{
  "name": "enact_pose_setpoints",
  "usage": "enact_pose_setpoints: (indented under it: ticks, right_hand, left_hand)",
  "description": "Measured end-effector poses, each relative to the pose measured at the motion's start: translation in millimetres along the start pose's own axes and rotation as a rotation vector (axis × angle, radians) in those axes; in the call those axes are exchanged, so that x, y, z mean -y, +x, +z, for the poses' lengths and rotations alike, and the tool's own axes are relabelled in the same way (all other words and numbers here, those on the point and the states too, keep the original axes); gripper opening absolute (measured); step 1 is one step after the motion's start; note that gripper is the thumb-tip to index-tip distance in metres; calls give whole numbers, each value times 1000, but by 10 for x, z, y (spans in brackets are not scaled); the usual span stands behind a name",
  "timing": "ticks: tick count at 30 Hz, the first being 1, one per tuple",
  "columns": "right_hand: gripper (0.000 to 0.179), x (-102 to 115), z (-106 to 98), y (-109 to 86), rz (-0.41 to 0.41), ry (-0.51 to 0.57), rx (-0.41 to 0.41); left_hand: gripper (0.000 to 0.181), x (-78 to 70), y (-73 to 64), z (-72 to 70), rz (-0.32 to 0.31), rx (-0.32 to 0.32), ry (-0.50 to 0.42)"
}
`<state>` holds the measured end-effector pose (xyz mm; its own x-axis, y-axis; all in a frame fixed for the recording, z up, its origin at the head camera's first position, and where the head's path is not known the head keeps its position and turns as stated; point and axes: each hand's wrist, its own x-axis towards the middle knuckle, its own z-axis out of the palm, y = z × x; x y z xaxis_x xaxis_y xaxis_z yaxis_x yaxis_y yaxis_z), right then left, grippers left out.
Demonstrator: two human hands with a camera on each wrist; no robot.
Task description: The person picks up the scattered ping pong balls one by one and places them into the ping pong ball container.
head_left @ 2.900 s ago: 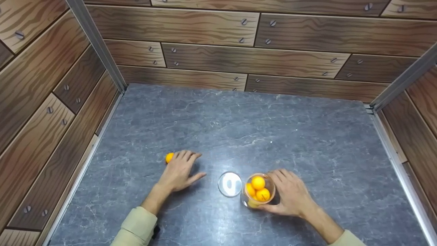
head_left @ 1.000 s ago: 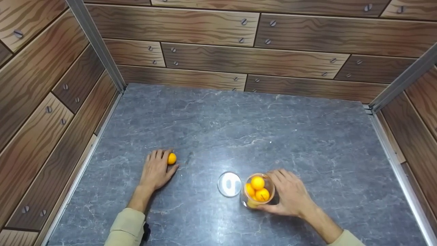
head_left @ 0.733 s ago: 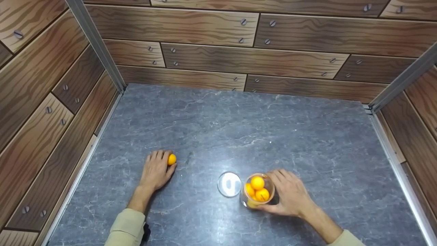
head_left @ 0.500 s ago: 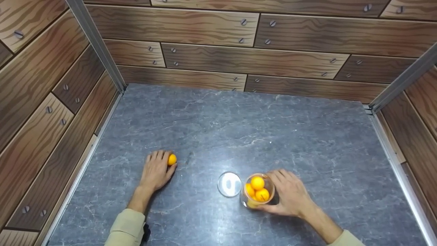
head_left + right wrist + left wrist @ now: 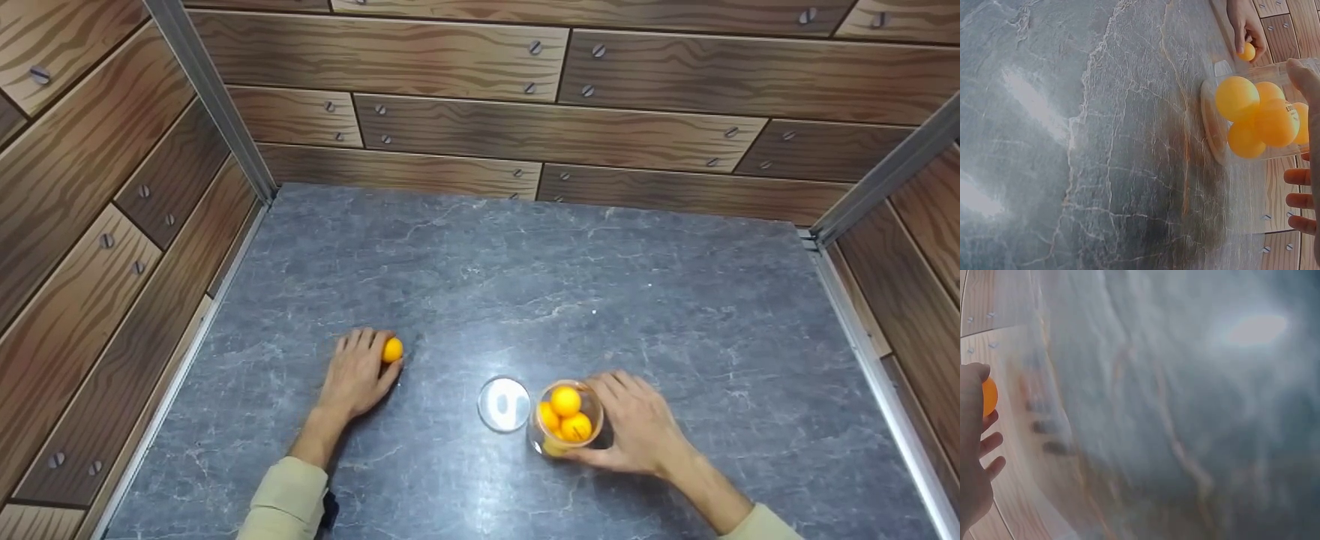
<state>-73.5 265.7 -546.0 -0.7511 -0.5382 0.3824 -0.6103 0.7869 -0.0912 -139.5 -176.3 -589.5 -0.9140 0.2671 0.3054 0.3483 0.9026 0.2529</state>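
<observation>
My left hand [image 5: 358, 377] pinches an orange ping-pong ball [image 5: 392, 350] between thumb and index finger, left of the table's middle. In the left wrist view the same ball [image 5: 990, 397] shows at the left edge, and the other fingers are spread apart from it. With thumb and fingers my right hand [image 5: 637, 424] grips a clear plastic jar [image 5: 537, 442] standing upright on the table. Several orange ping-pong balls [image 5: 1247, 118] lie inside the jar; one bears dark print. Just left of the jar lies a round clear lid [image 5: 505, 405], flat on the table.
The grey marbled tabletop [image 5: 465, 270] is bounded by wood-patterned walls [image 5: 450, 60] at the back and both sides. A metal strip [image 5: 187, 360] runs along the left edge of the table.
My left hand first moved left past the ball, then took it between thumb and index finger. Over the last half second it has shifted slightly right with it. My right hand stays on the jar.
</observation>
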Motion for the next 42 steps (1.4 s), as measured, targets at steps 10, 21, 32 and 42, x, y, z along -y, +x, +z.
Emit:
enact_pose_setpoints:
  ticks: [10,21,32,42]
  right_hand:
    - [94,0,-4,1,-7,-2,-1]
    - [94,-17,12,3,-23,2,-32]
    - [94,-15,8,9,-23,-3,-22]
    - [94,-18,9,3,-20,-3,-20]
  left_hand:
    - [43,-133,19,16,32,-19,-8]
    - [41,-345,48,2,117,-38,-15]
    - [39,-606,51,-49,166,-13,-47]
    - [42,-864,34,-62,232,-3,-78]
